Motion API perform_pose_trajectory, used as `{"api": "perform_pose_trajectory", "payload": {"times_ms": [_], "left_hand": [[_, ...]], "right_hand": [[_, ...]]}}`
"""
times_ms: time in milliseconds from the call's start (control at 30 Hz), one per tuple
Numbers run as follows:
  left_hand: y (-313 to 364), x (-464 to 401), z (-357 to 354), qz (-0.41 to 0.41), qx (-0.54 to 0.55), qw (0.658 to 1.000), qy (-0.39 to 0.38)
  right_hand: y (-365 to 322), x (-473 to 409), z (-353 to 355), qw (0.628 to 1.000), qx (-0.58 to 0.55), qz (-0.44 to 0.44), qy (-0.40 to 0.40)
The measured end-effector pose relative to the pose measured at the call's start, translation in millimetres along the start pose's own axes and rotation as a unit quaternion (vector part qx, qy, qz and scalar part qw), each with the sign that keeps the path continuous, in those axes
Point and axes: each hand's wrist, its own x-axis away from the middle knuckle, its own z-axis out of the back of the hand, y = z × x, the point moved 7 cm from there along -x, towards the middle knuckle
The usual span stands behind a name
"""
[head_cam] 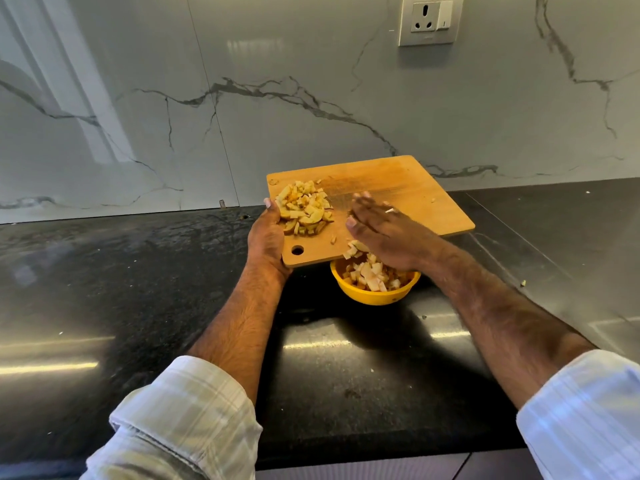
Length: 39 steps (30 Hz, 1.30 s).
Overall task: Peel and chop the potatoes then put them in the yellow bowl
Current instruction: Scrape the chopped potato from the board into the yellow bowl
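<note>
Above the yellow bowl (375, 294) we hold a rectangular wooden cutting board (398, 188), its near edge overhanging the bowl's rim. Our left hand (268, 237) grips the board's left edge at about 9 o'clock, thumb on top and fingers curled under where we cannot see them, beside a round hanging hole (297, 250) drilled through the near corner. The board's grain is warm and smooth, scored with fine pale knife marks across its middle.

Our right hand (381, 230) lies flat on the board with fingers straight and close together, blurred at the tips, its edge against the wood near 6 o'clock. Just under that hand, a few chopped potato pieces (355, 249) sit at the board's lip directly over the bowl. A larger heap of chopped potatoes (304, 207), irregular pale cubes and curved slivers with brownish edges, rests on the board's left part beside our left thumb.

Inside the round, glossy plastic bowl lies a mound of diced potato (372, 273), white and tan chunks. The bowl stands on a black, speckled stone counter (138, 289) with streaks of reflected light. Behind, at 12 o'clock, rises a glossy grey-veined marble backsplash (277, 98) with 1 square wall socket (429, 20). Both forearms emerge from rolled, pale checked sleeves (187, 420).
</note>
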Motion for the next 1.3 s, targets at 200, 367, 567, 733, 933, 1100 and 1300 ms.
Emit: {"api": "perform_pose_trajectory", "payload": {"times_ms": [200,367,567,733,933,1100,1300], "left_hand": [[-2,1,-4,-0.005,-0.018,1.0,0.007],[-3,1,-5,0.002,-0.002,1.0,0.004],[-1,6,-8,0.021,0.018,0.999,-0.018],[3,8,-5,0.011,0.031,0.999,-0.014],[4,8,-5,0.011,0.04,0.999,-0.01],[2,10,-8,0.004,0.032,0.999,-0.007],[-1,9,-13,0.003,0.027,0.999,-0.016]], "right_hand": [[-30,31,-14,0.995,-0.076,0.047,-0.053],[-16,31,17,0.972,-0.224,0.038,0.062],[49,15,55,0.97,0.018,-0.072,0.231],[82,1,44,0.972,0.048,-0.176,0.151],[41,5,22,0.989,-0.012,-0.102,0.103],[-28,20,3,0.992,-0.067,0.039,0.102],[-56,41,4,0.99,-0.012,0.093,0.103]]}}
